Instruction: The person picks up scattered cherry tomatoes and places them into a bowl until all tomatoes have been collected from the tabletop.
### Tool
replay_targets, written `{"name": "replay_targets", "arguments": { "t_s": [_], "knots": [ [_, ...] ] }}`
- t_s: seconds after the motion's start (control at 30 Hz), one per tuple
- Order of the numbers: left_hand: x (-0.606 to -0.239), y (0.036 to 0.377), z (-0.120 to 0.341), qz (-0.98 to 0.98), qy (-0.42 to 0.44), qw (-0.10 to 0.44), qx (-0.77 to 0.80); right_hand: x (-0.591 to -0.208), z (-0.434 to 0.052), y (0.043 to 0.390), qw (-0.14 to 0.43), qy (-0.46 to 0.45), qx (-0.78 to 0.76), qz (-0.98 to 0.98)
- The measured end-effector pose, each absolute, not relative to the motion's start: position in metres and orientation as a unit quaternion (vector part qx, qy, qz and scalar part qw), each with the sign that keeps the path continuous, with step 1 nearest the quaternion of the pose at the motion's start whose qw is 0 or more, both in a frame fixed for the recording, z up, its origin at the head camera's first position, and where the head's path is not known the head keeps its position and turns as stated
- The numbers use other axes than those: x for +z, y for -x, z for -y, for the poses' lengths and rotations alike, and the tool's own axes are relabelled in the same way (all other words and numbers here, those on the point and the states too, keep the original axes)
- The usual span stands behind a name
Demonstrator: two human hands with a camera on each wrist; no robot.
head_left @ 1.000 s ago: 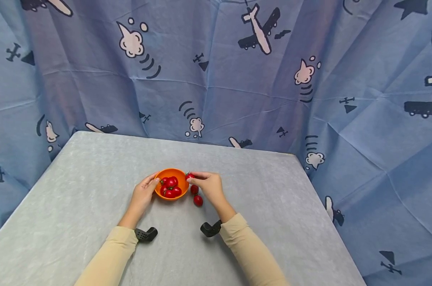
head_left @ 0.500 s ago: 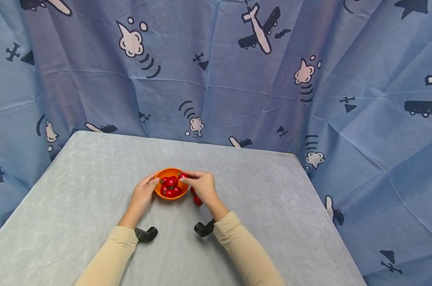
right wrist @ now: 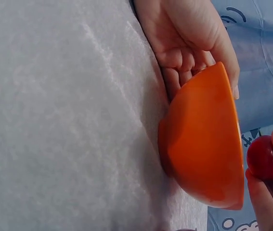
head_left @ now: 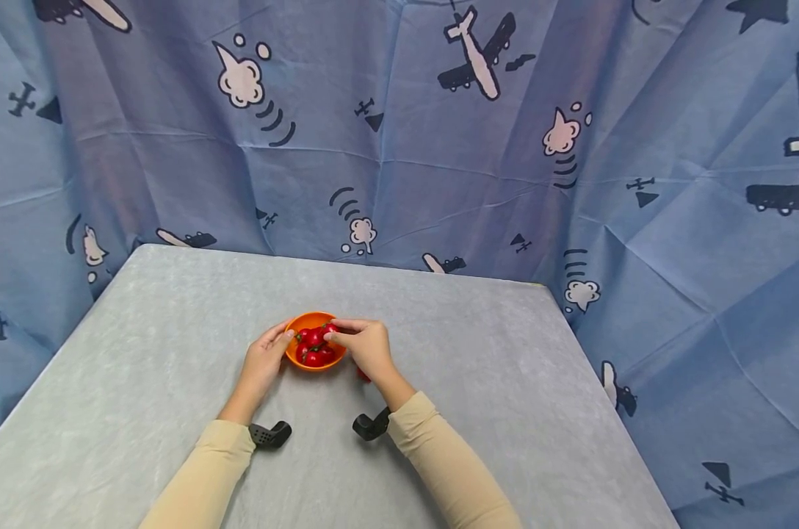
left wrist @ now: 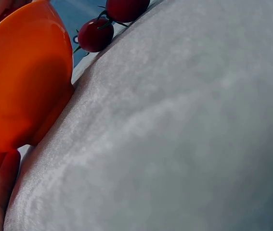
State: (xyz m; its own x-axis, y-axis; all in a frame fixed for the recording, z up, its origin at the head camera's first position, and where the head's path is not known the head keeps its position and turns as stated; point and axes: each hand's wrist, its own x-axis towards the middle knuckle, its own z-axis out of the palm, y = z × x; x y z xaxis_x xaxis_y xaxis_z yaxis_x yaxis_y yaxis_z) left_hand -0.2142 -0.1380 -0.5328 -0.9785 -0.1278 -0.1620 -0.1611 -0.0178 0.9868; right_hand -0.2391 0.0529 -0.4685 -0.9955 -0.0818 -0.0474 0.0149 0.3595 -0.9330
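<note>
An orange bowl (head_left: 315,368) stands on the table with several red cherry tomatoes (head_left: 313,358) in it. My left hand (head_left: 258,364) grips its left side; in the right wrist view the thumb of my left hand (right wrist: 194,29) lies over the rim and its fingers are against the outside. My right hand (head_left: 371,349) pinches a cherry tomato (right wrist: 263,158) between thumb and fingers, just above the bowl's right side. In the left wrist view, two cherry tomatoes with green stems, a nearer one (left wrist: 96,35) and a larger-looking one (left wrist: 126,8), lie beside the bowl; my right hand mostly hides them from the head camera.
A pale grey cloth covers the table (head_left: 505,367). Behind it hangs a blue curtain (head_left: 399,147) printed with airplanes. Black wrist devices sit on the left wrist (head_left: 270,435) and the right wrist (head_left: 371,425).
My right hand has moved left with the cherry tomato, from beside the bowl's right rim to over its inside. The left hand stays at the bowl.
</note>
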Motion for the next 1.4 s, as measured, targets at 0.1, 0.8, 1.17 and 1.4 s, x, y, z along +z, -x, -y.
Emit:
{"name": "replay_targets", "arguments": {
  "t_s": [0.1,0.8,1.17,1.4],
  "knots": [
    [-0.5333,0.2144,0.138,-0.698,0.101,0.01,0.709,-0.4701,-0.0515,0.2392,0.049,0.02,-0.569,-0.821],
    [-0.5319,0.2148,0.1372,-0.69,0.095,0.012,0.718,-0.4713,-0.048,0.2376,0.046,0.026,-0.528,-0.847],
    [-0.5338,0.2145,0.1373,-0.697,0.092,0.009,0.711,-0.4706,-0.0501,0.2357,0.06,0.058,-0.501,-0.862],
    [-0.5335,0.2152,0.1375,-0.695,0.09,0.008,0.714,-0.4683,-0.0503,0.2355,0.068,0.056,-0.491,-0.867]
  ]
}}
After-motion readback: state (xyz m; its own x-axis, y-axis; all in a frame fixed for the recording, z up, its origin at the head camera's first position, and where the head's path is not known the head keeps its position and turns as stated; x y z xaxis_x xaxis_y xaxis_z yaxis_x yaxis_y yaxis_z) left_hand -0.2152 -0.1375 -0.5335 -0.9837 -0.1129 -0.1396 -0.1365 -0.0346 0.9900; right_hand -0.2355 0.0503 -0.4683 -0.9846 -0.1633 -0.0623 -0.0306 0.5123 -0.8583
